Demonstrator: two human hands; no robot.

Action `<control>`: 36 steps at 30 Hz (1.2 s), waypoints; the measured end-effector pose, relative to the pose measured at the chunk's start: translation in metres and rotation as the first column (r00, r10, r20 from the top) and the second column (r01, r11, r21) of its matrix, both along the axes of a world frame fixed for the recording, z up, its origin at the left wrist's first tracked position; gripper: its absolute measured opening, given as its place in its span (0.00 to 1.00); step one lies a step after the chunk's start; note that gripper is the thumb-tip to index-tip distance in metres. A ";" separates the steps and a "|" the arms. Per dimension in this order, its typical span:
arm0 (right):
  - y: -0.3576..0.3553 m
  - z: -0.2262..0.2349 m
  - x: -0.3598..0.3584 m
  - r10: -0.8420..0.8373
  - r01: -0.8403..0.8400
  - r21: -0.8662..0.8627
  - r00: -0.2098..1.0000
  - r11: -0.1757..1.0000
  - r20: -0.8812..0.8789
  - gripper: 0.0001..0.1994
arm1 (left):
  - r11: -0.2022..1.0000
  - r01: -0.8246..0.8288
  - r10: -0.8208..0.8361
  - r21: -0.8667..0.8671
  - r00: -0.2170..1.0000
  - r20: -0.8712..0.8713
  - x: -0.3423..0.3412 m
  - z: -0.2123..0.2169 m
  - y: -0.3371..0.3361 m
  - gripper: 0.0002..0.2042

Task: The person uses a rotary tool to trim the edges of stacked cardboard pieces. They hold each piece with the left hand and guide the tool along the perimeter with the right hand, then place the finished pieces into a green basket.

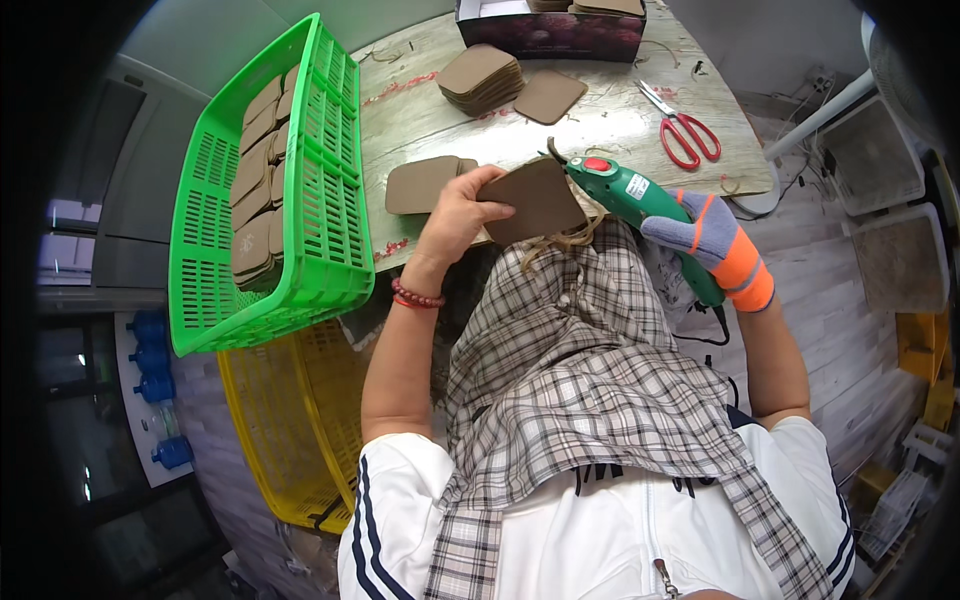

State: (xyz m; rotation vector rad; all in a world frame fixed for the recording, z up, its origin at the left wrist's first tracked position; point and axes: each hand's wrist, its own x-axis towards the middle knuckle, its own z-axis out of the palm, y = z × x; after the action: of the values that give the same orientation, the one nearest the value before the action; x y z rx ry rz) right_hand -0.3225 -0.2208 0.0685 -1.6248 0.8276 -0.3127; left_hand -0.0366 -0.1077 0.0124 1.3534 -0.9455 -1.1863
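Observation:
Pinched between the thumb and fingers of my left hand [462,212] is a brown square pad [536,200] with rounded corners. My right hand [722,248], in a grey and orange glove, is wrapped round green corded electric scissors [618,192] with a red button. Their tip meets the pad's upper right edge, where a thin brown strip [556,150] curls up. More trimmed strips [562,242] hang below the pad, over my plaid apron [560,330]. Just left of the held pad, a few similar pads [420,186] lie on the table.
On the table [400,120] stand a pad stack [480,76], a single pad [551,96], red-handled scissors [684,134] and a dark box [552,38] with pads. A green basket [334,180] of pads stands at left, above a yellow crate [290,430]. Scraps litter the tabletop.

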 end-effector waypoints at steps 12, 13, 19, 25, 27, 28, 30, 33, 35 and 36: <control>0.001 -0.014 0.007 0.108 -0.105 0.068 0.993 0.992 -0.042 0.21 | 0.967 -0.211 0.201 -0.145 0.976 -0.085 0.023 0.002 0.002 0.10; 0.002 -0.013 0.009 0.111 -0.107 0.077 0.992 0.991 -0.057 0.21 | 0.972 -0.191 0.181 -0.136 0.980 -0.079 0.022 0.001 0.002 0.10; 0.005 -0.006 0.025 0.129 -0.120 0.110 0.989 0.987 -0.078 0.20 | 1.000 -0.007 0.007 0.003 0.999 -0.049 0.010 0.009 0.000 0.11; 0.006 -0.011 0.049 0.135 -0.135 0.153 0.991 0.979 0.016 0.21 | 0.995 0.080 -0.085 0.055 0.991 0.106 0.009 0.007 -0.004 0.15; 0.008 -0.017 0.058 0.094 -0.108 0.187 0.992 0.976 0.082 0.21 | 0.997 0.048 -0.037 -0.065 0.985 0.167 0.006 0.003 -0.002 0.17; 0.007 -0.018 0.060 0.086 -0.102 0.209 0.993 0.973 0.085 0.21 | 0.997 -0.056 0.063 -0.060 0.990 0.125 0.015 0.006 0.001 0.17; 0.003 -0.016 0.058 0.066 -0.080 0.191 0.995 0.978 0.079 0.20 | 0.943 -0.315 0.318 -0.107 0.948 0.017 0.052 0.003 0.013 0.16; -0.005 -0.022 0.051 0.014 -0.025 0.189 0.998 0.982 0.060 0.18 | 0.818 -0.554 0.563 -0.159 0.826 0.021 0.109 -0.024 0.027 0.18; -0.012 -0.032 0.046 -0.012 0.001 0.165 0.998 0.986 0.063 0.17 | 0.810 -0.586 0.552 -0.013 0.756 0.352 0.118 -0.030 0.022 0.20; -0.015 -0.038 0.045 -0.012 0.002 0.157 0.998 0.988 0.067 0.17 | 0.820 -0.568 0.424 -0.070 0.520 0.741 0.134 -0.047 0.023 0.24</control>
State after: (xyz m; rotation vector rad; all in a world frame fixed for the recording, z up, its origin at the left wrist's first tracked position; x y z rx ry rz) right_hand -0.2777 -0.2353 0.0302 -1.4571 0.7871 -0.2985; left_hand 0.0977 -0.0847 -0.0350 2.1575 -0.8772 -0.2301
